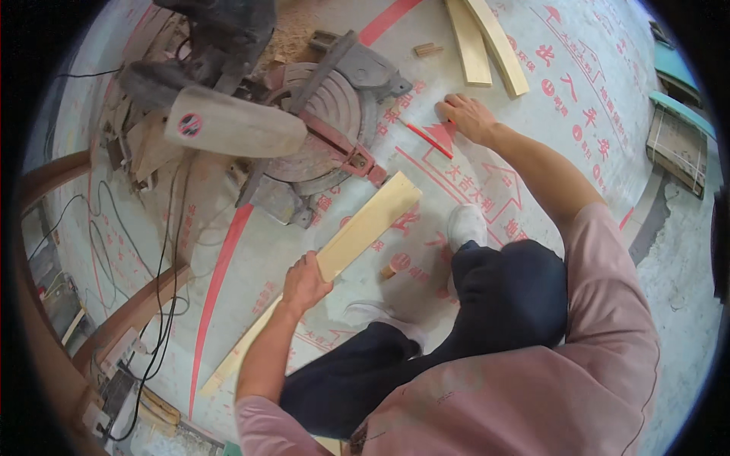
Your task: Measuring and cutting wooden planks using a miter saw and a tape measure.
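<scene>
My left hand (306, 283) is closed around a long, pale wooden board (369, 224), which runs diagonally from the lower left up to the front of a mitre saw (323, 125). The board's far end lies just short of the saw's reddish slotted table insert. Out to the right, my right hand (469, 120) is low over the covered floor, its fingers loosely bent and apart with nothing visible in them. A red pencil (430, 141) lies just left of and below those fingers, not touching them as far as I can see.
Two pale boards (470, 45) lie at the upper right, with small wood offcuts (428, 50) left of them. A short wood block (389, 270) sits between my shoes. Black cables (163, 296) trail down the left side. Sawdust (300, 26) is heaped behind the saw.
</scene>
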Motion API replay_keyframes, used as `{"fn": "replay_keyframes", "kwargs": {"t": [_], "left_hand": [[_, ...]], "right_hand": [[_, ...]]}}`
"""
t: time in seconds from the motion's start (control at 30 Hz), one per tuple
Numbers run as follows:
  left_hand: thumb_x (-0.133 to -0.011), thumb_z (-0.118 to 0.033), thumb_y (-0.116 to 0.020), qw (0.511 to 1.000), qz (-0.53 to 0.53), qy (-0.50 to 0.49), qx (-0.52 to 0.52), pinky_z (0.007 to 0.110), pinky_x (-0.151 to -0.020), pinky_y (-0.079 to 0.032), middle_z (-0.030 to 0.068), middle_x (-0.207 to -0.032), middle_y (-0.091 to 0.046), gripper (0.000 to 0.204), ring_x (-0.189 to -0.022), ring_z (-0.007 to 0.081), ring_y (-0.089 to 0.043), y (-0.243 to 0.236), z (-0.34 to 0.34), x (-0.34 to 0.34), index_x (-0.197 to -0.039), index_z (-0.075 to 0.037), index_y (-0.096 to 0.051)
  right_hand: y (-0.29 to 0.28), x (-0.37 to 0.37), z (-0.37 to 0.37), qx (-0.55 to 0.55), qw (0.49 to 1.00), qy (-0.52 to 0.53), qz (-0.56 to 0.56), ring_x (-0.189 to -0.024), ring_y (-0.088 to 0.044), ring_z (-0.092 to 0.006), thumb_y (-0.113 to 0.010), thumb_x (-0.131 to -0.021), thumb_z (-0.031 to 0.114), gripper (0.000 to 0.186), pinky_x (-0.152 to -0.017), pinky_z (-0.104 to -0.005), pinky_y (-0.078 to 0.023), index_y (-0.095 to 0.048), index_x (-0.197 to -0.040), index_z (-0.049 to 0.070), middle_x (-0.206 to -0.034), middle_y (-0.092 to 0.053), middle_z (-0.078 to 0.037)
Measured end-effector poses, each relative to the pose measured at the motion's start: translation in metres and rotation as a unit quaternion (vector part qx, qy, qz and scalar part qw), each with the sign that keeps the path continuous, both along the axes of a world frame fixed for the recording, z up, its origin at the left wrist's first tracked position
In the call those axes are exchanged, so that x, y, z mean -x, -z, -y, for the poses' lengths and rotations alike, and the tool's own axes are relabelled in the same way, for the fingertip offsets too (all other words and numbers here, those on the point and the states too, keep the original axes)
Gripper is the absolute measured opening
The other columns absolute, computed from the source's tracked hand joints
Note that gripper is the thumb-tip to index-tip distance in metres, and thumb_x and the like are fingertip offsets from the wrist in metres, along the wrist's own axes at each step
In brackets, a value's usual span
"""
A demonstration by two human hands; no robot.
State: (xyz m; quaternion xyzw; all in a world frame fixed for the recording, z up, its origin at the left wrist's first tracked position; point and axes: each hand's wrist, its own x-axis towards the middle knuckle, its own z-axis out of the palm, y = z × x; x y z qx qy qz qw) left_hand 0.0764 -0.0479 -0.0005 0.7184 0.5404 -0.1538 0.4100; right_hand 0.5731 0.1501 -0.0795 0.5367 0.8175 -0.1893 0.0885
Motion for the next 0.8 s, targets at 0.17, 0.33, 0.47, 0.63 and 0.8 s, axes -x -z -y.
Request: {"fn": "replay_keyframes", "kwargs": {"t": [0.17, 0.33, 0.47, 0.63, 0.8], "left_hand": [[-0.075, -0.022, -0.080, 0.993, -0.106, -0.059, -0.005, 0.051, -0.102, -0.043, 0.0204, -0.121, -0.060, 0.072, -0.115, 0.0400, -0.058, 0.008, 0.011, -0.027, -0.133, -0.002, -0.043], [-0.075, -0.024, -0.083, 0.978, -0.020, -0.084, -0.190, 0.049, -0.102, -0.043, 0.0167, -0.118, -0.062, 0.074, -0.108, 0.0363, -0.060, -0.027, 0.012, -0.065, -0.137, -0.005, -0.047], [-0.094, -0.027, -0.069, 0.838, 0.294, -0.360, 0.286, 0.036, -0.085, -0.052, 0.0091, -0.110, -0.069, 0.042, -0.096, 0.0215, -0.066, 0.000, 0.018, -0.137, -0.127, -0.002, -0.059], [-0.103, -0.020, -0.056, 0.599, 0.412, -0.488, 0.483, 0.031, -0.083, -0.053, 0.0097, -0.108, -0.070, 0.029, -0.092, 0.0190, -0.067, -0.012, 0.005, -0.225, -0.124, -0.003, -0.063], [-0.100, -0.018, -0.060, 0.650, 0.309, -0.457, 0.523, 0.035, -0.083, -0.053, 0.0071, -0.106, -0.070, 0.023, -0.091, 0.0194, -0.067, -0.012, 0.003, -0.200, -0.119, -0.006, -0.064]], "right_hand": [[-0.013, -0.035, -0.008, 0.044, 0.998, 0.022, -0.025, -0.103, -0.064, -0.0365, -0.066, -0.079, 0.013, 0.048, -0.086, -0.0482, -0.053, -0.055, -0.125, 0.006, -0.109, -0.065, -0.020], [-0.127, -0.071, 0.008, 0.629, 0.727, 0.224, -0.163, -0.080, -0.065, -0.0152, -0.071, -0.079, 0.017, 0.035, -0.065, -0.0312, -0.055, -0.069, -0.110, 0.001, -0.096, -0.068, -0.008], [-0.103, -0.006, 0.090, 0.659, 0.661, 0.249, -0.258, -0.096, -0.063, -0.0135, -0.071, -0.089, 0.027, 0.047, -0.085, -0.0307, -0.053, -0.062, -0.124, -0.003, -0.102, -0.068, -0.007], [-0.095, 0.070, 0.136, 0.516, 0.833, -0.008, -0.201, -0.093, -0.069, -0.0309, -0.073, -0.083, 0.040, 0.054, -0.079, -0.0425, -0.052, -0.056, -0.107, -0.006, -0.097, -0.069, -0.024], [-0.099, 0.085, 0.144, 0.478, 0.855, -0.018, -0.202, -0.083, -0.067, -0.0395, -0.073, -0.085, 0.044, 0.056, -0.072, -0.0483, -0.049, -0.051, -0.107, -0.003, -0.087, -0.067, -0.026]]}}
